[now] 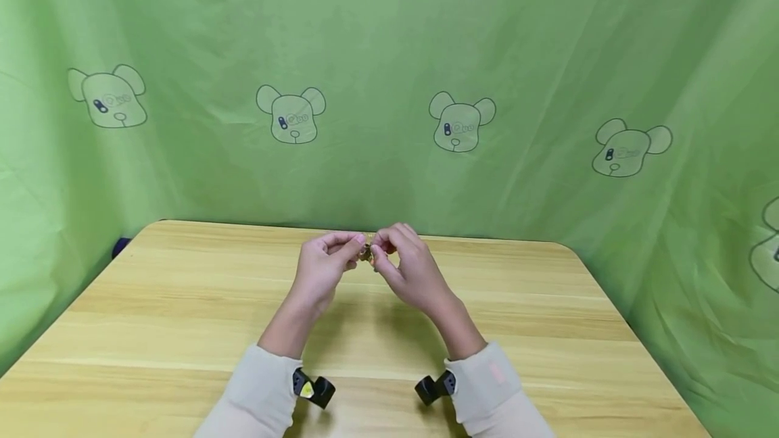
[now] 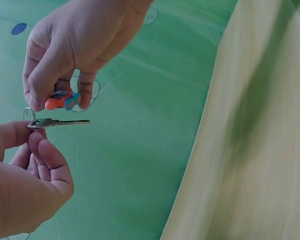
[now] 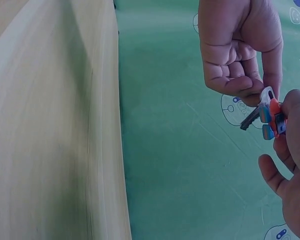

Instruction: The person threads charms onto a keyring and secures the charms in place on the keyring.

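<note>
Both hands are raised over the far part of the table, fingertips close together. My left hand (image 1: pixel 321 269) pinches a metal key (image 2: pixel 65 122) by its head, and the toothed blade sticks out. A thin metal ring (image 2: pixel 26 114) stands at the key's head; whether it passes through the hole I cannot tell. My right hand (image 1: pixel 412 268) pinches a small orange and blue charm (image 3: pixel 274 117) just beside the key. In the head view, fingers partly cover these small things.
A wooden table (image 1: pixel 377 343) lies below the hands. Behind it hangs a green cloth (image 1: pixel 377 32) printed with bear heads. Each wrist wears a pale cuff with a black camera (image 1: pixel 322 391). A dark object (image 1: pixel 120 247) shows past the table's left edge.
</note>
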Demonstrator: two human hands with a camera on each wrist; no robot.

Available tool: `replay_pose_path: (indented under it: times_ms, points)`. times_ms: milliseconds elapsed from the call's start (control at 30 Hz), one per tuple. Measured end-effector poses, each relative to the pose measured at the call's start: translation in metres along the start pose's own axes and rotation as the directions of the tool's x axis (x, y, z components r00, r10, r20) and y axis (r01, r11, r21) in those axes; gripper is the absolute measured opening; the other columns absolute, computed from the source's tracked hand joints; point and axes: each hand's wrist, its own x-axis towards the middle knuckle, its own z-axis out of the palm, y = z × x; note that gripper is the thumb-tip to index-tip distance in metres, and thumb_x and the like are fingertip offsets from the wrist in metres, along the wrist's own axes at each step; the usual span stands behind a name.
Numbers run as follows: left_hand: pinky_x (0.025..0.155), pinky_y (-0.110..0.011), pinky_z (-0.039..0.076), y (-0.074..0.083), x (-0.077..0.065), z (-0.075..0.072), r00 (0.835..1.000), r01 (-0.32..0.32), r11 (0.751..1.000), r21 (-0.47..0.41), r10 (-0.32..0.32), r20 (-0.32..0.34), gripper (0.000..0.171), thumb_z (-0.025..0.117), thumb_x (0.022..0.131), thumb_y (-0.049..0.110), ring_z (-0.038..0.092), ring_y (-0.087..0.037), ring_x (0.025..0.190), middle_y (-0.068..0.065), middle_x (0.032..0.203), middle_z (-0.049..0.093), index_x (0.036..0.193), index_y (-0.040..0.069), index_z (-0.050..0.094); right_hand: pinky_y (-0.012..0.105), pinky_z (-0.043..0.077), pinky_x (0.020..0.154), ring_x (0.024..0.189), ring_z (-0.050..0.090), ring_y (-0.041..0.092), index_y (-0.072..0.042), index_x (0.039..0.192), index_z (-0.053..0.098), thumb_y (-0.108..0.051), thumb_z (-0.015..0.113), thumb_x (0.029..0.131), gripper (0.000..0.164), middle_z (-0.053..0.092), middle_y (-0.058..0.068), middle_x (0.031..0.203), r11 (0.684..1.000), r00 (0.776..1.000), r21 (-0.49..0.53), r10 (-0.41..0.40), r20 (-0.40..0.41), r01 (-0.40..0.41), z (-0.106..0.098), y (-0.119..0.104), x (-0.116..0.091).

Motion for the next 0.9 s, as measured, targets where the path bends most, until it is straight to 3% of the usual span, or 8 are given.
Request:
replay_pose_path:
  times_ms: [133,267,400,567,667,900]
  points:
    - [0.078,-0.028,0.056,0.0001,-0.0011,0.0009,1.0,0.018,1.0,-0.021,-0.018,0.003,0.021,0.074,0.095,0.01,0.066,-0.015,0.08,-0.007,0.093,0.075,0.113,-0.001,0.071,0.031,0.052,0.076,0.087,0.055,0.017,-0.004,0.095,0.062,0.002,0.065,0.095,0.007,0.06,0.003,0.089,1.0,1.0,-0.018,0.003,0.002,-0.003,-0.0007,-0.0004,0.0]
    - [0.075,-0.029,0.054,-0.0006,-0.0015,-0.0012,0.998,-0.066,0.992,0.103,0.065,0.011,0.019,0.075,0.095,0.013,0.066,-0.02,0.081,-0.008,0.093,0.075,0.111,0.004,0.072,0.034,0.053,0.076,0.087,0.055,0.018,-0.004,0.095,0.062,0.001,0.065,0.095,0.006,0.06,0.003,0.089,0.999,1.0,-0.037,0.0,0.016,0.0,-0.001,0.0006,0.0001]
    - [0.074,-0.029,0.055,-0.0012,-0.0007,-0.0039,0.979,-0.202,0.942,0.269,0.198,0.043,0.016,0.076,0.095,0.018,0.069,-0.022,0.085,-0.008,0.092,0.076,0.105,0.005,0.074,0.038,0.054,0.076,0.088,0.055,0.018,-0.005,0.096,0.062,0.001,0.065,0.095,0.006,0.06,0.003,0.089,0.999,0.999,-0.054,-0.002,0.032,0.004,-0.0016,0.0013,0.0]
    - [0.074,-0.028,0.057,-0.001,-0.0005,-0.0059,0.958,-0.285,0.894,0.346,0.282,0.059,0.016,0.076,0.095,0.019,0.07,-0.02,0.083,-0.007,0.09,0.076,0.101,0.005,0.077,0.036,0.054,0.077,0.089,0.056,0.018,-0.005,0.097,0.062,-0.001,0.064,0.097,0.005,0.06,0.003,0.091,0.998,0.999,-0.066,0.004,0.046,-0.001,-0.0022,0.0009,-0.001]
    - [0.072,-0.027,0.055,-0.001,-0.0009,-0.0058,0.958,-0.283,0.897,0.34,0.285,0.046,0.015,0.077,0.094,0.019,0.068,-0.02,0.081,-0.007,0.089,0.074,0.099,0.005,0.078,0.035,0.054,0.077,0.089,0.056,0.018,-0.004,0.099,0.063,-0.003,0.062,0.1,0.002,0.06,0.004,0.092,0.998,0.998,-0.065,0.01,0.058,-0.006,-0.0024,0.0007,-0.0015]
    - [0.072,-0.028,0.053,-0.0019,-0.0009,-0.006,0.977,-0.207,0.944,0.256,0.213,0.003,0.015,0.077,0.094,0.019,0.066,-0.024,0.085,-0.009,0.091,0.074,0.099,0.005,0.077,0.031,0.053,0.079,0.092,0.057,0.018,-0.002,0.103,0.064,-0.002,0.061,0.101,0.003,0.061,0.004,0.095,0.997,0.996,-0.065,0.036,0.08,-0.031,-0.0027,-0.0003,0.0005]
